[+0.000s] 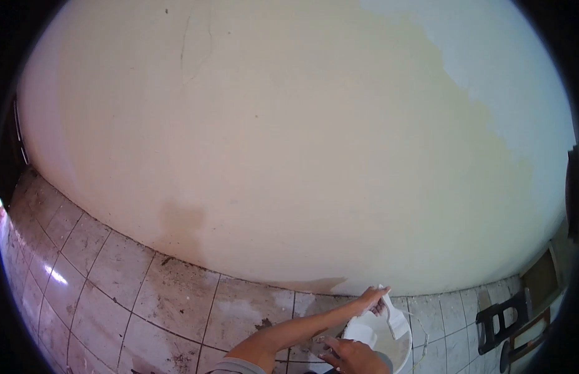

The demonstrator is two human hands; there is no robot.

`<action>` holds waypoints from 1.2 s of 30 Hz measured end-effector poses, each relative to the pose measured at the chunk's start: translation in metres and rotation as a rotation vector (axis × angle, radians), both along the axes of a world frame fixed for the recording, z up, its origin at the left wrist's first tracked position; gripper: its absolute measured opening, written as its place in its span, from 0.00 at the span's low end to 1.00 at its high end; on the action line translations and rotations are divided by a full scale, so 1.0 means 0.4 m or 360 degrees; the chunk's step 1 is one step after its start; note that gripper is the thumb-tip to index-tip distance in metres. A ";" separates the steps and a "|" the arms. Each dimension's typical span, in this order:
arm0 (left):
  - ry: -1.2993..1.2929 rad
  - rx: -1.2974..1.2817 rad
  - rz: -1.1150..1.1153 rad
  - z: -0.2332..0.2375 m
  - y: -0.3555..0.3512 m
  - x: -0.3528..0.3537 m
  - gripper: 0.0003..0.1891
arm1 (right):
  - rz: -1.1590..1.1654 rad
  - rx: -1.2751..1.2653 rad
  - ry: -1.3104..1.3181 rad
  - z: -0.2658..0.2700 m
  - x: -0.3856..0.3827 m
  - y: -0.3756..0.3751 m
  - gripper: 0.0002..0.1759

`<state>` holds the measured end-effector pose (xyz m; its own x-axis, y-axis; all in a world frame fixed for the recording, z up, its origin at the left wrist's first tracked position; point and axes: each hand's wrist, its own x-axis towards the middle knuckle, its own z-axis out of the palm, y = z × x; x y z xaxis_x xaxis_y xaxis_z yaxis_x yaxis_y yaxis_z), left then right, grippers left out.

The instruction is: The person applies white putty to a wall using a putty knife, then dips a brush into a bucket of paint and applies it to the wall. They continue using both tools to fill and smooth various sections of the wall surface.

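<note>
My left hand point(372, 300) is closed round the handle of a white brush point(395, 319), held over a round white bucket point(401, 350). The brush head points down and right, above the bucket's opening. Nearer to me, my right hand point(352, 356) is at the bucket's near left side, its fingers bent and pointing left. Whether it holds anything is hidden. Something white point(362, 335) lies between the hands, inside the bucket's rim.
A cream wall point(289, 156) with a lighter painted area point(507, 68) at the upper right rises ahead. Stained floor tiles point(171, 293) run along its base. A dark stool-like object point(504, 319) stands at the right, beside other dark furniture.
</note>
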<state>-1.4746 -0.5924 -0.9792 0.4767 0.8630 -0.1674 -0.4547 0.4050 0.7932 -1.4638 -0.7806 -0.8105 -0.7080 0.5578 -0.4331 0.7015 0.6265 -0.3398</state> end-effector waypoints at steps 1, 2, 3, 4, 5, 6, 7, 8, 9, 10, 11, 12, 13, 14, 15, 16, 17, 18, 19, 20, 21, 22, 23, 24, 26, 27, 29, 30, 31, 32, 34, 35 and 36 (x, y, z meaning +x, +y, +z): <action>-0.0043 -0.0027 0.0002 -0.004 -0.004 -0.001 0.28 | 0.0081 0.0036 0.0084 -0.024 0.016 0.002 0.17; 0.0036 -0.0027 0.0066 -0.010 -0.003 0.002 0.29 | 0.0050 0.0099 0.0154 -0.045 0.029 0.002 0.17; 0.0107 -0.0042 0.0107 -0.009 -0.003 0.007 0.29 | -0.0004 0.0148 0.0211 -0.044 0.032 0.002 0.18; 0.0152 -0.0023 0.0122 -0.023 0.004 0.014 0.30 | -0.0085 0.0183 0.0254 -0.038 0.040 -0.007 0.19; 0.0166 0.0023 0.0119 -0.033 0.007 0.011 0.31 | -0.0096 0.0226 0.0262 -0.026 0.042 -0.016 0.20; 0.0233 0.0036 0.0112 -0.014 -0.007 -0.004 0.31 | -0.0123 0.0265 0.0258 -0.012 0.040 -0.021 0.21; 0.0288 0.0070 0.0090 -0.006 -0.013 -0.016 0.32 | -0.0143 0.0236 0.0235 -0.003 0.040 -0.024 0.21; 0.0156 -0.0010 0.0061 0.017 -0.027 -0.030 0.32 | -0.0160 0.0213 0.0204 0.000 0.044 -0.024 0.22; 0.0197 -0.0090 0.0081 0.036 -0.039 -0.046 0.33 | -0.0130 0.0248 0.0341 -0.020 0.055 -0.027 0.22; 0.0157 -0.0272 0.0278 0.054 -0.045 -0.046 0.30 | -0.0081 0.0305 0.0480 -0.037 0.065 -0.027 0.22; 0.0140 -0.0245 0.0283 0.054 -0.047 -0.052 0.29 | -0.0132 0.0238 0.0422 -0.025 0.068 -0.032 0.21; 0.0136 -0.0199 0.0319 0.052 -0.043 -0.058 0.28 | -0.0153 0.0186 0.0388 -0.004 0.058 -0.027 0.21; 0.0096 -0.0178 0.0305 0.056 -0.056 -0.059 0.25 | -0.0153 0.0134 0.0370 0.001 0.056 -0.027 0.21; 0.0065 -0.0141 0.0312 0.063 -0.060 -0.070 0.23 | -0.0162 0.0164 0.0385 -0.007 0.063 -0.031 0.21; 0.0038 -0.0092 0.0333 0.070 -0.058 -0.084 0.21 | -0.0155 0.0204 0.0407 -0.013 0.066 -0.031 0.21; 0.0020 -0.0041 0.0316 0.053 -0.049 -0.086 0.20 | -0.0149 0.0249 0.0427 -0.014 0.066 -0.031 0.21; 0.0003 0.0006 0.0301 0.034 -0.043 -0.084 0.19 | -0.0128 0.0288 0.0472 -0.019 0.067 -0.031 0.21; -0.0018 0.0055 0.0281 0.017 -0.036 -0.080 0.18 | -0.0110 0.0328 0.0512 -0.022 0.069 -0.029 0.21; 0.0048 0.0052 0.0320 0.018 -0.035 -0.078 0.17 | -0.0095 0.0373 0.0547 -0.022 0.072 -0.028 0.21; 0.0112 0.0049 0.0355 0.016 -0.035 -0.074 0.16 | -0.0113 0.0311 0.0479 -0.020 0.071 -0.025 0.21; 0.0174 0.0045 0.0391 0.013 -0.035 -0.071 0.16 | -0.0130 0.0247 0.0410 -0.015 0.066 -0.022 0.21; 0.0303 0.0050 0.0376 0.002 -0.029 -0.073 0.15 | -0.0143 0.0184 0.0343 -0.012 0.063 -0.020 0.21; 0.0434 0.0055 0.0365 -0.008 -0.020 -0.078 0.14 | -0.0144 0.0191 0.0356 -0.010 0.063 -0.019 0.21; 0.0566 0.0056 0.0355 -0.020 -0.015 -0.083 0.13 | -0.0143 0.0196 0.0372 -0.011 0.061 -0.018 0.21; 0.0569 -0.0021 0.0413 -0.012 -0.019 -0.094 0.12 | -0.0129 0.0223 0.0402 -0.015 0.060 -0.018 0.21; 0.0571 -0.0061 0.0441 -0.008 -0.022 -0.100 0.11 | -0.0120 0.0246 0.0416 -0.018 0.061 -0.018 0.21; 0.0573 -0.0128 0.0483 -0.008 -0.024 -0.110 0.11 | -0.0116 0.0247 0.0408 -0.017 0.061 -0.016 0.21; 0.0573 -0.0158 0.0501 -0.007 -0.024 -0.113 0.11 | -0.0120 0.0225 0.0385 -0.010 0.058 -0.015 0.21; 0.0631 -0.0153 0.0524 -0.023 -0.023 -0.113 0.10 | -0.0127 0.0204 0.0360 -0.006 0.057 -0.014 0.21; 0.0688 -0.0146 0.0549 -0.041 -0.023 -0.113 0.10 | -0.0129 0.0211 0.0360 -0.010 0.059 -0.015 0.21; 0.0704 -0.0152 0.0594 -0.070 -0.022 -0.116 0.10 | -0.0128 0.0230 0.0359 -0.020 0.062 -0.018 0.21; 0.0661 -0.0170 0.0613 -0.084 -0.023 -0.116 0.10 | -0.0126 0.0229 0.0361 -0.019 0.062 -0.017 0.21; 0.0616 -0.0188 0.0630 -0.098 -0.023 -0.114 0.10 | -0.0126 0.0227 0.0361 -0.017 0.062 -0.016 0.21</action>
